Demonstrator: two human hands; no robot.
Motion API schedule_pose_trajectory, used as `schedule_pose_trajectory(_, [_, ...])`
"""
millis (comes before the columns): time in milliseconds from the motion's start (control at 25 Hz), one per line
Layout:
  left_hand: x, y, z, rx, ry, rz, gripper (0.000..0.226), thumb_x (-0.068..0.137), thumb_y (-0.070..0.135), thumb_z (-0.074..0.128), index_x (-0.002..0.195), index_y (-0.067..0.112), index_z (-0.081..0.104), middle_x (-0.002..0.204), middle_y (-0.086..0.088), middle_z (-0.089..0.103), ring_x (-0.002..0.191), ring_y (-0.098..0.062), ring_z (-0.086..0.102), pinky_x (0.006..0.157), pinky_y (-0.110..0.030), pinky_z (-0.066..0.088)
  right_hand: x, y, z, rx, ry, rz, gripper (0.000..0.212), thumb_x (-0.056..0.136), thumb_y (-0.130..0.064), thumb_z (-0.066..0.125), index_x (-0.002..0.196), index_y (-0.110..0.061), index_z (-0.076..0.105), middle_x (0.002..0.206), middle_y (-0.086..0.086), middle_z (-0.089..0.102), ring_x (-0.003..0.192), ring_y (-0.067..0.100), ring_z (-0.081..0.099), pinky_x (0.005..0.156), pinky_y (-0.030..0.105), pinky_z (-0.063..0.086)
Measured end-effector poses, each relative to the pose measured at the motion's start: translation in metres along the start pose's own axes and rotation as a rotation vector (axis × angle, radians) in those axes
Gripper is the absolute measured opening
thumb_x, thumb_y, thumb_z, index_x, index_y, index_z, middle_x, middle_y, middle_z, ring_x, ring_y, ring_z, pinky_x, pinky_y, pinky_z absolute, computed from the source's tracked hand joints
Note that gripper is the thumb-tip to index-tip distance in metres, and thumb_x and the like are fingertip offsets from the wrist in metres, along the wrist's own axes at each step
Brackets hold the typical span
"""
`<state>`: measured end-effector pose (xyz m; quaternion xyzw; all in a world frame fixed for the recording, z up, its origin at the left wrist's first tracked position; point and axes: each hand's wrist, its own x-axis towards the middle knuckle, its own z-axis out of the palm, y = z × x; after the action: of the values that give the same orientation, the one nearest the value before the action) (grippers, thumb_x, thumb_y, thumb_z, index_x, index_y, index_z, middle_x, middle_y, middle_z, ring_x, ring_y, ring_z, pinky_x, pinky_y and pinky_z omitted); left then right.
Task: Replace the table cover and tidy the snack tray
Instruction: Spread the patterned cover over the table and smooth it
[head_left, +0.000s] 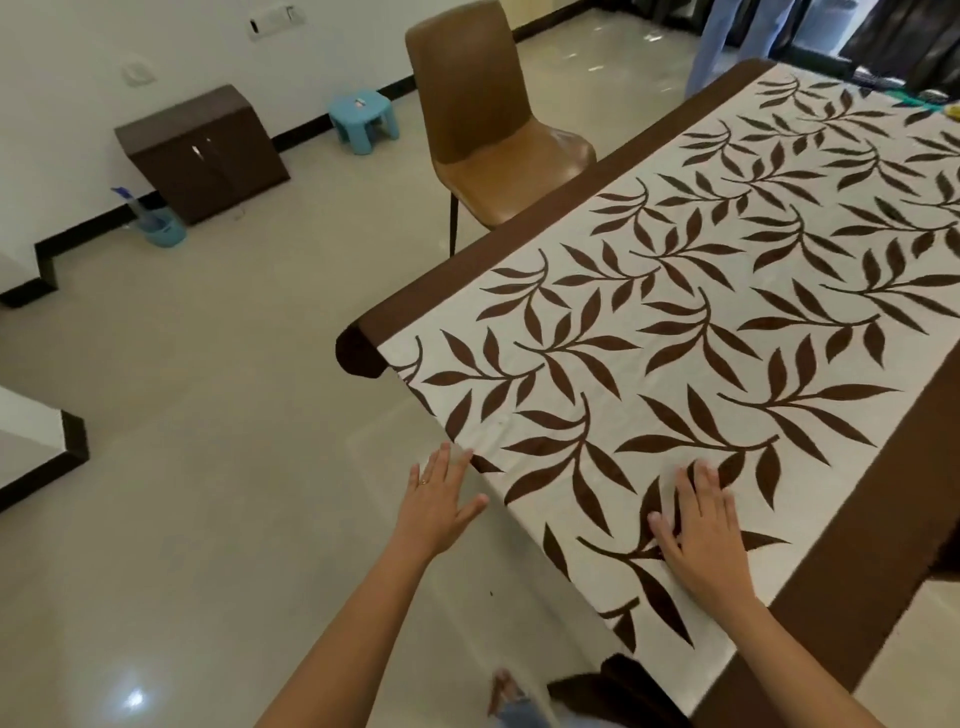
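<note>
A white table cover with a brown leaf print and dark brown borders lies spread over the table, filling the right half of the view. My right hand rests flat on the cover near its near edge, fingers spread. Just off that edge, over the floor, my left hand hovers with fingers apart, its fingertips close to the cover's hanging side. Neither hand holds anything. No snack tray shows in the view.
A brown chair stands at the table's far-left side. Against the wall sit a dark low cabinet, a blue stool and a small blue bucket. Glossy tiled floor spreads to the left. Small items lie at the table's far end.
</note>
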<state>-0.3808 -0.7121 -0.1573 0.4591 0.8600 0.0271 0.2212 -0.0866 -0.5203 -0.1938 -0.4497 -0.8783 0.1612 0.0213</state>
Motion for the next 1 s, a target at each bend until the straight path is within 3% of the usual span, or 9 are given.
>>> schedule_pose_trajectory(280, [0.066,-0.047,-0.034,-0.097,0.011,-0.022,0.075,0.095,0.056,0.036,0.154,0.025,0.0,0.161,-0.008,-0.014,0.149,-0.027,-0.008,0.12,-0.045,0.001,-0.006,-0.045,0.013,-0.079,-0.017,0.098,0.079,0.09,-0.062,0.019,0.152,-0.015,0.016,0.159,0.013,0.014,0.148,0.031,0.011,0.119,0.052,0.011])
schedule_pose_trajectory(520, [0.153,-0.097,-0.07,-0.09,0.04,0.036,0.075,0.095,0.055,0.037,0.153,0.027,-0.004,0.16,-0.007,-0.017,0.148,-0.029,-0.013,0.119,-0.045,-0.002,0.0,-0.058,0.014,-0.057,-0.076,0.21,0.087,0.086,-0.073,0.005,0.152,-0.017,0.019,0.16,0.01,0.012,0.148,0.026,0.009,0.118,0.055,0.015])
schedule_pose_trajectory(680, [0.226,-0.123,-0.103,0.029,0.071,0.207,0.07,0.094,0.061,0.019,0.15,0.033,-0.012,0.159,-0.001,-0.018,0.148,-0.027,-0.013,0.117,-0.043,-0.008,0.081,-0.136,0.012,-0.014,0.008,0.311,0.091,0.086,-0.074,0.012,0.152,-0.013,0.017,0.16,0.008,0.003,0.149,0.026,0.003,0.119,0.049,0.015])
schedule_pose_trajectory(840, [0.285,-0.136,-0.114,0.14,0.014,0.298,0.076,0.085,0.07,0.003,0.147,0.033,-0.02,0.154,0.002,-0.025,0.146,-0.024,-0.017,0.115,-0.045,-0.013,0.199,-0.237,0.041,0.024,-0.055,0.084,0.078,0.093,-0.064,0.025,0.153,-0.026,-0.007,0.158,-0.001,-0.022,0.147,0.018,-0.018,0.12,0.038,-0.005])
schedule_pose_trajectory(1000, [0.292,-0.168,-0.114,0.095,-0.006,0.291,0.081,0.086,0.073,0.0,0.148,0.025,-0.02,0.156,0.006,-0.019,0.146,-0.018,-0.016,0.117,-0.043,-0.013,0.201,-0.24,0.055,-0.067,-0.065,0.225,0.071,0.092,-0.068,0.015,0.152,-0.037,-0.003,0.161,-0.006,-0.013,0.149,0.015,-0.012,0.121,0.041,0.0])
